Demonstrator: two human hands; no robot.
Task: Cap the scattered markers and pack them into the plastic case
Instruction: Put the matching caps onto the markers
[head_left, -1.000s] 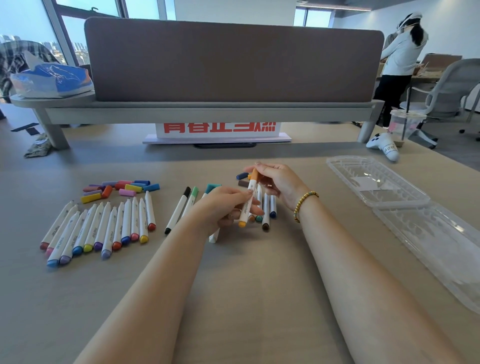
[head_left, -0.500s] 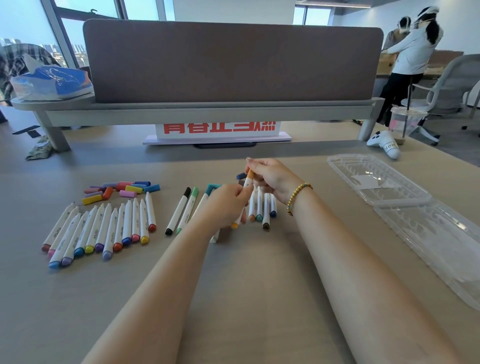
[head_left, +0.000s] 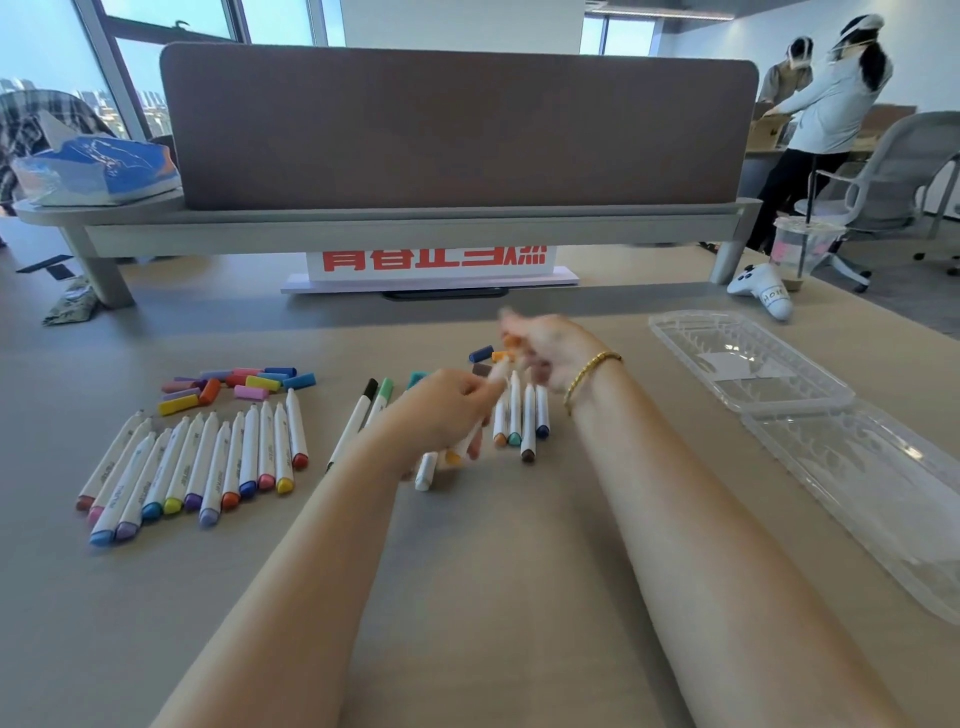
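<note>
The orange-ended marker (head_left: 480, 415) was held tilted above the table (head_left: 467, 597), just left of four markers (head_left: 521, 421) lying side by side. The left hand (head_left: 441, 410) was curled round its barrel. The right hand (head_left: 550, 353) was at the marker's upper end; motion blur prevented confirming whether its fingers pinched the orange cap (head_left: 511, 342). A row of uncapped markers (head_left: 197, 467) and loose caps (head_left: 234, 387) lay to the left. The open plastic case (head_left: 748, 364) sat well apart on the right.
</note>
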